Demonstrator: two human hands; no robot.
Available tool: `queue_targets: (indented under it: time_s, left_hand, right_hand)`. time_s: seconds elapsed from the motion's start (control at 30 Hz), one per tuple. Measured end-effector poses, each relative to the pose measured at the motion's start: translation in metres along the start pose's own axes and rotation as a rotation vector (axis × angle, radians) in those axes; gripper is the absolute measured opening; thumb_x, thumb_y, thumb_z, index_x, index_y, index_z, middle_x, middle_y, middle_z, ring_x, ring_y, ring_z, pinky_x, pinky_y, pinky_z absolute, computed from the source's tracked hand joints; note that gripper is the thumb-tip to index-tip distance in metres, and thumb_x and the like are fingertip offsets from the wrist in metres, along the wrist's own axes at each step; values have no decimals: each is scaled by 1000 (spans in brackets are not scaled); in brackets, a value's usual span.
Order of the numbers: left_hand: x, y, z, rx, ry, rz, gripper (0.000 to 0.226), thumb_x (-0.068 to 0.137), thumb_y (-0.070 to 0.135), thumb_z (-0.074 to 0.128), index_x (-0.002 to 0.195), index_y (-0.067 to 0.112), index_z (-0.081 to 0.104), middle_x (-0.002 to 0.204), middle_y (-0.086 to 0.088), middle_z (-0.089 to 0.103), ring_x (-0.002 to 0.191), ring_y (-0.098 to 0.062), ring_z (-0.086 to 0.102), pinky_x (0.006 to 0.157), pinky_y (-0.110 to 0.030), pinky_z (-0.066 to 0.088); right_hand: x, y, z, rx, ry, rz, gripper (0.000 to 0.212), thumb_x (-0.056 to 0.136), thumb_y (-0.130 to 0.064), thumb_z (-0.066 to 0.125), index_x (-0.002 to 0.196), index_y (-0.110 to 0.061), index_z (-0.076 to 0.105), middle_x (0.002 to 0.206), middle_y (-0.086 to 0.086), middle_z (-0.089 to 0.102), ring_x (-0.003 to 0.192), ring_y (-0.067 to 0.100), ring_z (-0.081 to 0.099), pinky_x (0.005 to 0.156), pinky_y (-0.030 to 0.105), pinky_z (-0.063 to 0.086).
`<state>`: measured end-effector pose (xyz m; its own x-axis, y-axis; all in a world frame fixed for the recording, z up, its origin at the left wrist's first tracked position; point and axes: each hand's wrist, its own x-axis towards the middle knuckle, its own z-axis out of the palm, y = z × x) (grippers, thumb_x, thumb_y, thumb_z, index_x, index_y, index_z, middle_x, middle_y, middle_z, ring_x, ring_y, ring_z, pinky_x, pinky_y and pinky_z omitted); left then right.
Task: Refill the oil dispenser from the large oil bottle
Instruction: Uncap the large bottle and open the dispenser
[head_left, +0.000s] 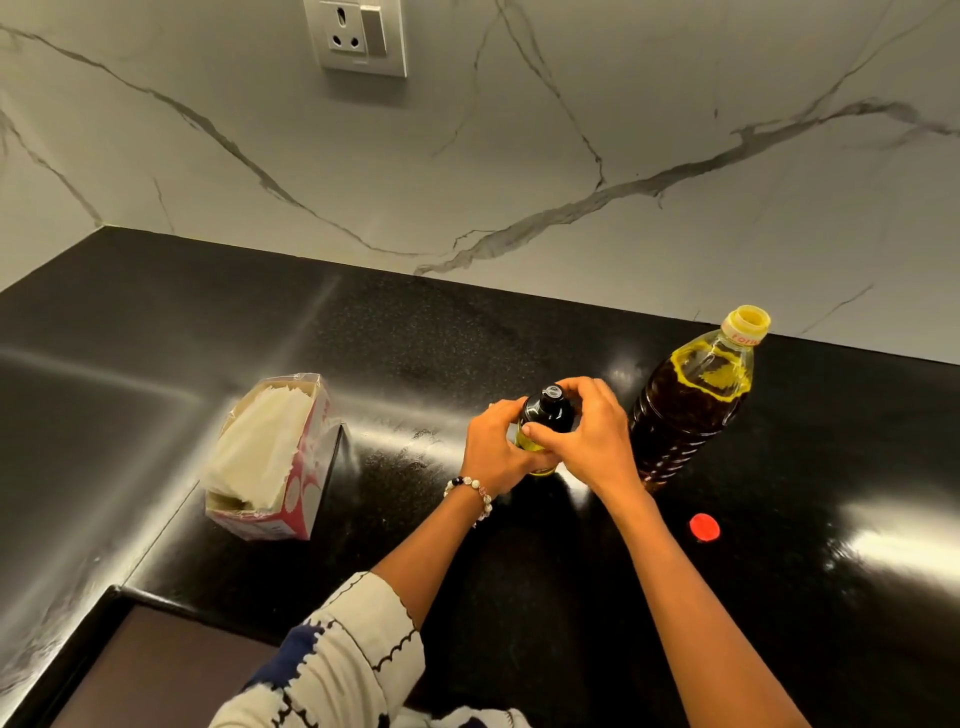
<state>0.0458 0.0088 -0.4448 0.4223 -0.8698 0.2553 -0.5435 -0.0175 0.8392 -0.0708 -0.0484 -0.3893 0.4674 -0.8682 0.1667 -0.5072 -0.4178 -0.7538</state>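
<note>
Oil dispenser (545, 415): small, black-topped, yellow oil inside, upright.

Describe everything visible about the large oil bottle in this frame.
The large oil bottle is clear ribbed plastic, standing upright on the black counter by the marble wall. Oil fills most of it. Its yellow neck is open; a red cap lies apart on the counter. Neither hand grips it.

Glossy black stone counter (519, 322) — veined marble wall (571, 130), clear plastic oil bottle (691, 400), paper tissues (254, 452).
</note>
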Motion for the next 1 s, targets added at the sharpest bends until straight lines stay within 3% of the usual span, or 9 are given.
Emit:
queue_targets:
  time_s: [0.2,0.27,0.4,0.57,0.63,0.73,0.8,0.9,1.0]
  left_hand:
    - [0,-1,1,15,-4,-28,51,55,38,81,101,19,70,88,15,62,81,10,54,81,-22,44]
    - [-1,0,1,21,-4,-28,49,56,34,83,101,19,70,87,15,61,80,11,53,79,-21,43]
    - [-1,1,0,20,-5,-15,48,58,23,88,103,19,71,89,14,61,79,10,53,77,-16,42]
    - [-2,0,1,-8,0,-36,50,57,27,86,103,21,70,90,17,61,84,12,55,88,-29,46]
    - [-2,0,1,1,-4,-38,49,56,29,85,102,21,70,88,19,59,84,13,54,87,-28,45]
    - [-2,2,0,24,-6,-25,45,58,25,88,98,19,70,83,23,55,76,7,54,73,-16,42]
    - [-2,3,-1,22,-3,-24,46,59,23,89,100,19,70,86,20,58,78,0,56,72,-16,44]
    - [-3,4,-1,10,0,-28,49,58,24,88,103,19,70,90,15,61,84,-10,60,74,-23,48]
    - [-3,4,0,4,-6,-35,50,57,29,86,103,19,70,91,13,63,85,-11,60,75,-24,48]
  right_hand:
    - [1,5,-8,217,-179,61,94,65,-10,84,140,-30,32,127,-2,52,120,12,48,98,25,41]
    - [0,6,-5,165,-143,48,92,62,-19,88,137,-27,37,127,-1,50,120,13,47,101,30,41]
    - [-6,0,-1,80,-16,36,74,64,-25,87,126,-21,46,114,0,53,109,13,52,92,28,46]
    - [-3,-2,-11,142,-161,48,82,69,-9,80,136,-25,36,121,-3,53,118,13,51,91,21,41]
    - [-1,-2,-12,135,-204,47,89,69,-10,82,140,-29,32,132,0,49,127,15,45,100,27,39]
    - [-1,-6,-7,57,-100,37,84,66,-23,86,135,-25,40,129,3,48,124,17,44,103,37,42]
    - [-1,-9,-4,6,-37,31,75,66,-26,85,129,-21,44,117,2,49,115,17,48,96,32,44]
    - [-2,-11,-4,11,-50,32,73,68,-21,84,128,-20,42,111,0,50,110,17,51,91,29,44]
    - [0,-13,-10,76,-130,66,80,70,-11,82,135,-21,37,115,-2,51,114,17,52,93,27,45]
